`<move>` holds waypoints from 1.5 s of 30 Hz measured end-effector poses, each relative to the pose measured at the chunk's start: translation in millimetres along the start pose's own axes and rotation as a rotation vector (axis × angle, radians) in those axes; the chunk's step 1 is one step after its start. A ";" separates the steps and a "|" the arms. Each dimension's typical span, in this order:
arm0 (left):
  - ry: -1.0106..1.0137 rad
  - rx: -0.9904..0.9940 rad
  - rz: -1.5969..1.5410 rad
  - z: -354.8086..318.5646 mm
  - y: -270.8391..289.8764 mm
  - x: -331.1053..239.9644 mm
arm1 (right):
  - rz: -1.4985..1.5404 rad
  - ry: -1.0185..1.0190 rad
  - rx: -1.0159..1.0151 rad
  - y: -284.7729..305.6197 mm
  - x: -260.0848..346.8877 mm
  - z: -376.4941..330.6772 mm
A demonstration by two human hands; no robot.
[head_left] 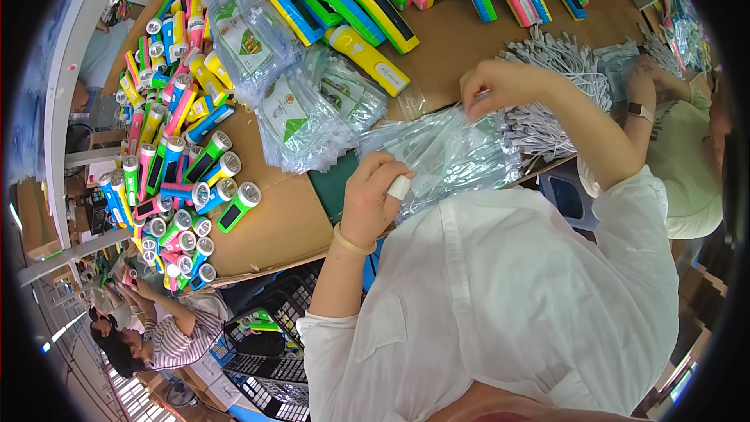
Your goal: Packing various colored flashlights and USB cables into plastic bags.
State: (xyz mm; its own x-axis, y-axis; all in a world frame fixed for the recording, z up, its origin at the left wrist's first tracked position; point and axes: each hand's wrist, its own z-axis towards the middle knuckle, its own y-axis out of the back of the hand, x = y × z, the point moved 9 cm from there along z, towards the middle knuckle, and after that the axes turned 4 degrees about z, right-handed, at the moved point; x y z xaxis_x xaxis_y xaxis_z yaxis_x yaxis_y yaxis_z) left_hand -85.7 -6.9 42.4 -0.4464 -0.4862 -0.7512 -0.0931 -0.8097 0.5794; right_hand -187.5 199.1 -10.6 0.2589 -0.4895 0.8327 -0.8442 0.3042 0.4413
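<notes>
Clear plastic bags [449, 160] lie in a layered pile at the table's front edge, close to my body. My left hand [373, 197] is closed at the pile's left side, its fingers curled on the plastic of a bag; a white wrap covers one fingertip. Farther back and to the right, my right hand [500, 87] pinches the far edge of a clear bag, drawing the film up. Bundled white cables [558, 78] lie just right of this hand. A yellow flashlight [369, 60] rests beyond the bags.
Colourful flashlights [183, 148] crowd the table's left side, and more [391, 0] line the back. Bags with printed cards [293, 113] are stacked in between. Black crates [269, 344] stand below the front edge. A co-worker's arm [642, 101] reaches in at right; another person [168, 336] is at lower left.
</notes>
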 end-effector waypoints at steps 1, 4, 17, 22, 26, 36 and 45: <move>-0.054 -0.006 -0.031 0.2 -1.9 -6.6 | 0.196 0.001 -0.071 19.9 -6.6 1.4; -0.265 0.080 -0.027 -2.0 -12.0 -26.8 | 0.492 0.088 -0.456 78.2 -13.1 34.8; -0.284 0.142 -0.131 -0.6 -18.2 -23.7 | 0.532 0.150 -0.656 69.1 48.8 49.3; -0.217 0.080 -0.101 8.9 -16.3 -23.4 | 0.407 0.225 -0.438 -0.7 96.9 -11.9; -0.190 -0.058 -0.122 9.0 -12.0 -27.8 | -0.022 -0.038 -0.249 -40.3 77.6 -27.1; -0.357 0.005 -0.178 21.1 -26.0 -43.6 | -0.933 -0.046 -0.180 -78.6 76.1 -31.7; -0.167 -0.085 -0.107 15.8 -22.0 -4.0 | -0.801 -0.727 -0.913 71.7 -37.6 -159.2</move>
State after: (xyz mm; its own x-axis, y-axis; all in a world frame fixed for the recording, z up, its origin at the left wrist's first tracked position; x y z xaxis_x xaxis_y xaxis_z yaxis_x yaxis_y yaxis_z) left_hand -95.9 18.1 37.7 -0.5799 -0.3404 -0.7402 -0.0753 -0.8822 0.4647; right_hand -183.0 369.4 42.9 -0.0164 -0.9995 0.0256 0.0817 0.0242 0.9964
